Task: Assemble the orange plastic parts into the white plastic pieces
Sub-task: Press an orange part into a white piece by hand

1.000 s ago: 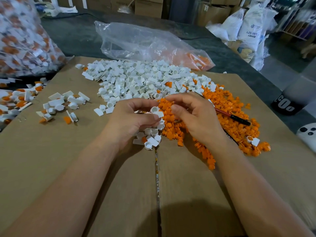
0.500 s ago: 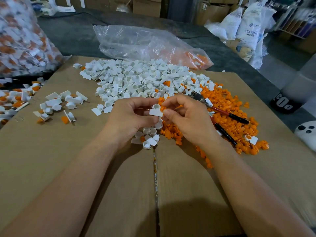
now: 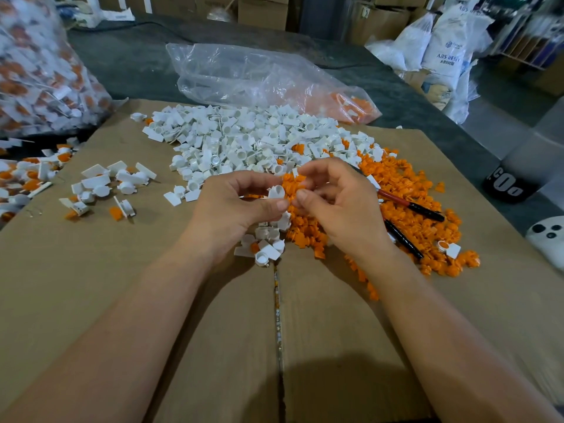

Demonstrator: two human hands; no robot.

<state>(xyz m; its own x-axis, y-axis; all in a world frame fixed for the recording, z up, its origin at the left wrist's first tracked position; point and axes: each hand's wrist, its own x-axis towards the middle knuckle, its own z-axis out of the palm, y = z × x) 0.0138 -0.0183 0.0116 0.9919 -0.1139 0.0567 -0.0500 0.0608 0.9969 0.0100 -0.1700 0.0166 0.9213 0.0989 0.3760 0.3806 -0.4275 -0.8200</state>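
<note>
On the cardboard worktop [image 3: 122,285], the left hand [image 3: 232,206] pinches a white piece [image 3: 276,192] between thumb and forefinger, just above a small cluster of loose white pieces [image 3: 265,245]. The right hand [image 3: 338,206] curls its fingers close beside it. I cannot tell whether they clamp an orange part, because the orange pile [image 3: 396,190] lies directly behind. A crooked push would likely jam the insert or flick it into that pile. Farther off, the white pile [image 3: 244,141] buries its lower pieces, and the plastic bag [image 3: 259,74] blurs its contents.
</note>
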